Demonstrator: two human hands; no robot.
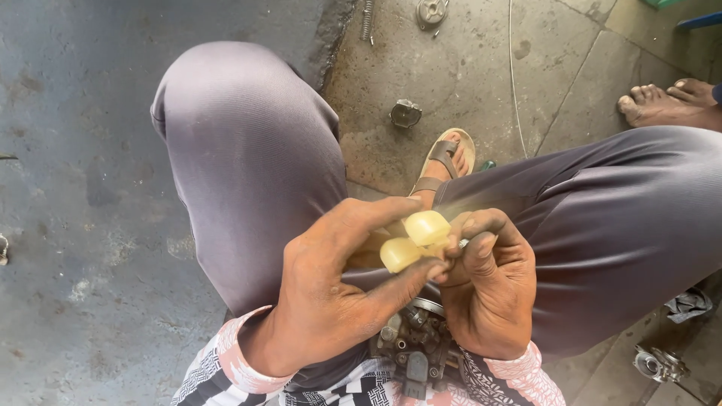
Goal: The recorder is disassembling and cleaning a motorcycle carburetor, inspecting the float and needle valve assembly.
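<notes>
Float: pale yellow plastic float, twin rounded lobes, held up between both hands above the lap, near centre of view.
Left hand: left hand grasping the float, thumb under the near lobe, index finger arched over the far one.
Right hand: right hand curled tight, fingertips pinching the right edge of the float beside a small metal pin.
Handling: probably very light, hollow and rigid; smooth lobes likely slippery under greasy fingers; thin walls and the hinge tab likely fragile, easily cracked or bent by a hard squeeze.
Hold: best taken lightly across the two lobes, or at the hinge end near the pin; no pressure on a single lobe.
Carburettor: dark metal carburettor body resting in the lap just below the hands, partly hidden by them.
Floor, far: small metal part lying on stained concrete, a spring and a round metal piece further off.
Floor, near right: another metal fitting and a crumpled rag.
Feet: own sandalled foot between the knees; another person's bare foot at far right.
</notes>
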